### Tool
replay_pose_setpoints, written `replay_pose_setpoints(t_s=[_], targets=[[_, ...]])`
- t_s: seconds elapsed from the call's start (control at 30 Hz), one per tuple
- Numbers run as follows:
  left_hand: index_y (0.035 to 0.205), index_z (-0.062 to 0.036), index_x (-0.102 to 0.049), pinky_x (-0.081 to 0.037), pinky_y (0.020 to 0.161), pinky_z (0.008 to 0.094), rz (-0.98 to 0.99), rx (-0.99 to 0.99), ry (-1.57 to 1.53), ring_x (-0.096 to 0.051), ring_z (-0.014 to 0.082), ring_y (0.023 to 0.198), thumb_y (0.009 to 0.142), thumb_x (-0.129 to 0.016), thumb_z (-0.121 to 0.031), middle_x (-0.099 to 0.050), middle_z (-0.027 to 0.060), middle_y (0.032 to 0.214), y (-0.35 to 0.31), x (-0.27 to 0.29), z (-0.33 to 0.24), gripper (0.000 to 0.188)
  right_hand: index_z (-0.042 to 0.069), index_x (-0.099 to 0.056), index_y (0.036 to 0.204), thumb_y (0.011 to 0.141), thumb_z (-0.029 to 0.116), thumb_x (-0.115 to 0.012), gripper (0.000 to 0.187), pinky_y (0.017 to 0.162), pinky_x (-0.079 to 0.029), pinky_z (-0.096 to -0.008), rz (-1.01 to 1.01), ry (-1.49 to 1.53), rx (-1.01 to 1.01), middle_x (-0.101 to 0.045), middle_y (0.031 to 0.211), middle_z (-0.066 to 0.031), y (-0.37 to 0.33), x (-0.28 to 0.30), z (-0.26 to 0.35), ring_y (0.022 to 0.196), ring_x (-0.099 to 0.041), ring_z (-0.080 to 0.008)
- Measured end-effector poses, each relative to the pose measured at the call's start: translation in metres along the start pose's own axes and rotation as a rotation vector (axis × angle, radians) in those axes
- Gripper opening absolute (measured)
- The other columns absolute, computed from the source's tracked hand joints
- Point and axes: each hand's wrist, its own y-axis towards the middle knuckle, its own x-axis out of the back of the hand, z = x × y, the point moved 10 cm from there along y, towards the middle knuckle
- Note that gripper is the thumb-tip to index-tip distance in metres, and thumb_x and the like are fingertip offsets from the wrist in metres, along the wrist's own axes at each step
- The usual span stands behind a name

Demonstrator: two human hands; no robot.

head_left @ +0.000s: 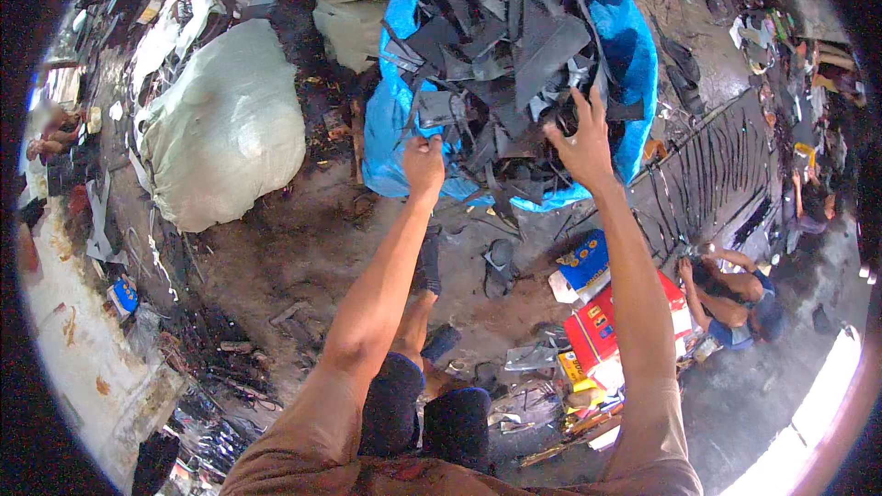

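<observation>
In front of me stands a big blue sack (641, 46), its mouth wide and heaped with black sheet scraps (551, 50) in strips and odd angular pieces. My left hand (424, 165) is closed at the sack's near left rim, by a fold of the blue sheet. My right hand (583, 138) reaches over the near right part of the heap with thumb and fingers spread apart. Nothing shows between those fingers; a shiny dark scrap lies just beyond the fingertips.
Stuffed pale sacks (225, 129) stand left of the blue one. A sandal (499, 268) lies on the dirt floor. Red packaging (597, 321) sits near my right forearm. Another person (726, 298) crouches at right beside a rack of black strips (712, 174). Other people show at both edges.
</observation>
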Motion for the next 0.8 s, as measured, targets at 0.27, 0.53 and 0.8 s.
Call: replay_pose_setpoints(t_s=[0.27, 0.53, 0.8], targets=[[0.099, -0.0001, -0.066, -0.054, 0.082, 0.0466, 0.084, 0.02, 0.187, -0.068, 0.0312, 0.093, 0.09, -0.068, -0.015, -0.069, 0.0157, 0.096, 0.018, 0.009, 0.017, 0.017, 0.0, -0.046, 0.15, 0.091, 0.05, -0.074, 0.083, 0.112, -0.041, -0.0535, -0.421, -0.081, -0.685, -0.055, 0.141, -0.0268, -0.097, 0.055, -0.18, 0.133, -0.052, -0.0476], [0.128, -0.0033, -0.065, -0.053, 0.103, 0.0528, 0.358, 0.587, -1.174, -0.067, 0.0308, 0.115, 0.099, -0.059, -0.024, -0.068, 0.0135, 0.13, -0.053, 0.029, 0.015, 0.036, -0.008, -0.062, 0.124, 0.099, 0.059, -0.059, 0.071, 0.094, -0.054, -0.0546, 0.059, -0.119, -0.626, -0.07, 0.109, -0.03, -0.117, -0.013, -0.206, 0.105, -0.069, -0.048], [0.127, 0.0023, -0.063, -0.059, 0.091, 0.0447, 0.341, 0.275, -0.417, -0.07, 0.0314, 0.106, 0.079, -0.074, 0.003, -0.07, 0.0158, 0.119, -0.056, 0.144, -0.042, 0.049, -0.008, -0.066, 0.093, 0.101, 0.045, -0.061, 0.054, 0.062, -0.054, -0.0462, -0.054, 0.747, -0.758, -0.059, 0.065, -0.0125, -0.188, -0.004, -0.165, 0.066, -0.069, -0.025]])
